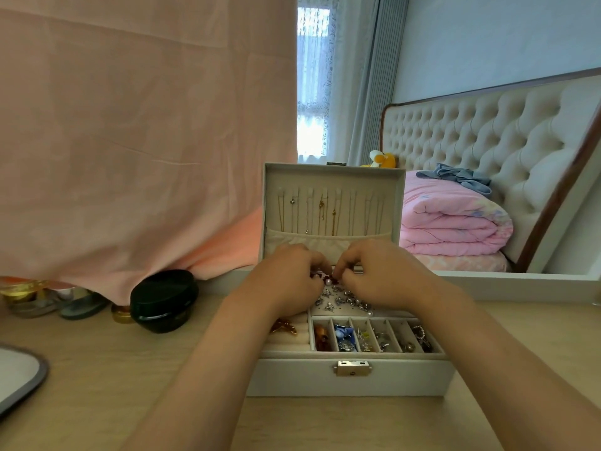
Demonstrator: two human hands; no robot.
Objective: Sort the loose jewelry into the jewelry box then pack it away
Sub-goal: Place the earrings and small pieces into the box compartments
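Note:
A white jewelry box (299, 379) stands open on the wooden table, its lid (331, 177) upright with several thin necklaces hanging inside. My left hand (286, 281) and my right hand (380, 271) meet over the back of the tray, fingertips pinched together on a small red piece with a pearl (327, 279). Under them lies a pile of silver earrings (344, 299). The front row of narrow compartments (370, 335) holds mixed small pieces. A gold piece (284, 327) rests on the ring rolls at the left.
A black round jar (164, 299) and several small pots (35, 296) stand at the left under a pink cloth (130, 141). A grey-rimmed mirror (19, 375) lies at the left edge. Behind the box a large mirror reflects a bed with a pink quilt (452, 219).

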